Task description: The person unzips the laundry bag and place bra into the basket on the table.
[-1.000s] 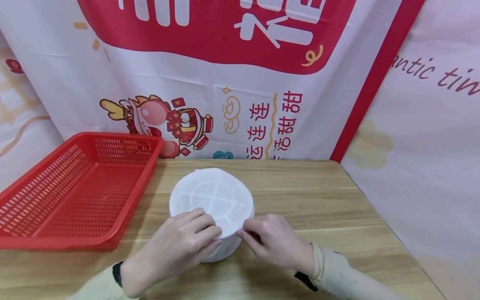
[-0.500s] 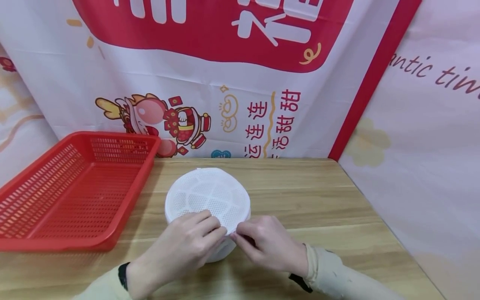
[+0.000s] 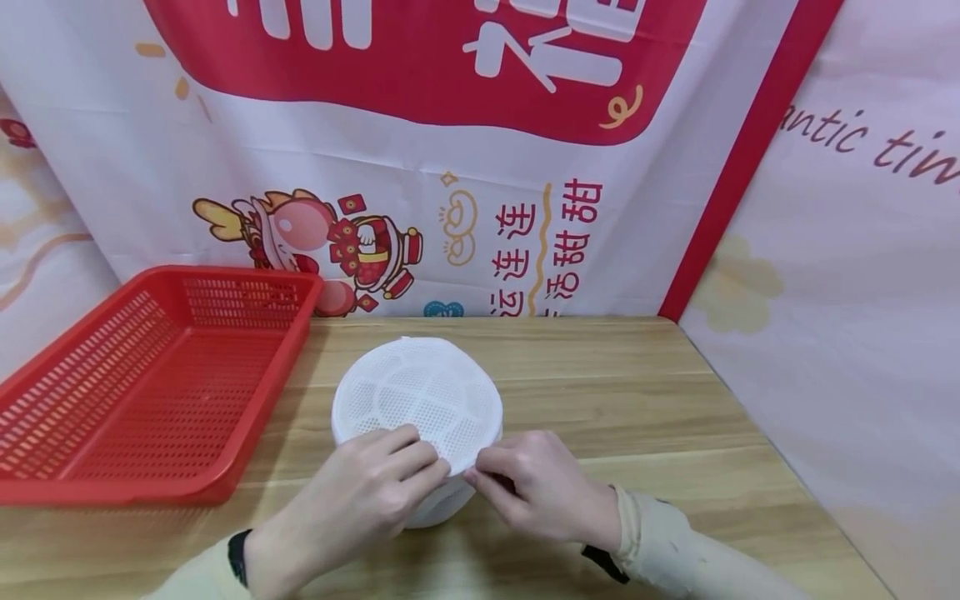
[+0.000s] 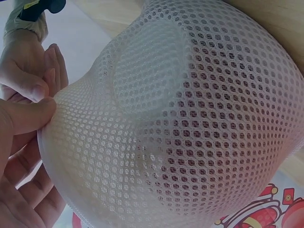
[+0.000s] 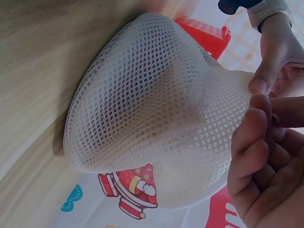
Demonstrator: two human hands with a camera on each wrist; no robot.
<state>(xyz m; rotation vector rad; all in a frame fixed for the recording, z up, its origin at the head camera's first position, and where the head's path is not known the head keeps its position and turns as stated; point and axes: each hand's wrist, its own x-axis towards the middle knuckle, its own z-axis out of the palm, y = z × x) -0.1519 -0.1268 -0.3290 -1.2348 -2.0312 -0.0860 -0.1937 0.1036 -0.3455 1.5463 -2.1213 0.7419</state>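
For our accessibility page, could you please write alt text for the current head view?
A person's left grip and right grip hold a round-topped white mesh bag by its near side at a wooden table. A red basket stands left, before a printed backdrop.

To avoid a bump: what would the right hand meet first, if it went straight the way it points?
Probably the white mesh bag, whose rim the right hand appears to touch; beyond it, the left hand, though depth is unclear.
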